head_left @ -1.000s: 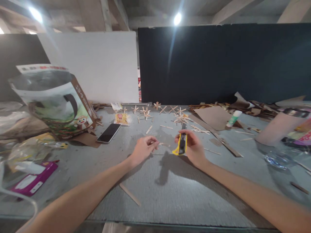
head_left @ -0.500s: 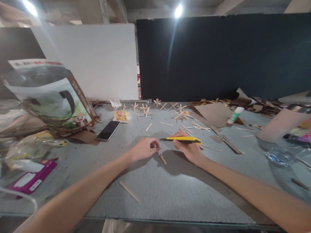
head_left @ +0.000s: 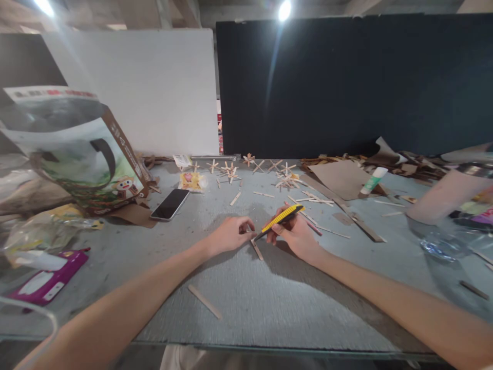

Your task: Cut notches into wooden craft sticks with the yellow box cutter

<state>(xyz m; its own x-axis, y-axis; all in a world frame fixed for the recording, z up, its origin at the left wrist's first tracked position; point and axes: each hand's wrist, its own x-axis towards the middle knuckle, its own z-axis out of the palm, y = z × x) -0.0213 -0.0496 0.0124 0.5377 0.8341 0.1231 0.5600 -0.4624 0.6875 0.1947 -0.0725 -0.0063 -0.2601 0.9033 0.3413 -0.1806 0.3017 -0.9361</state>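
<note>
Landmark for places: the phone on the bench. The thin wooden stick lay to the right of the phone and nearer the bench's front edge, its near end pointing toward the wearer. Left hand, right of the phone: thumb and fingertips drawn together on the stick's far end. Right hand, farther right of the phone: fingers clamped round the yellow cutter, tilted pen-fashion, dark tip down at the stick's far end; contact could not be told. Handling, as judged: stick very light, stiff lengthwise, dry and not slippery, but likely to split along the grain or pivot under a sideways push. Best hold seemed a flat pinch across its width at one end, fingertips clear of the blade. Cutter judged light and rigid; the ribbed yellow body looked the secure place to grip, well back from the tip. A loose stick lay right of the phone, nearer the front edge, apart from both hands.
</note>
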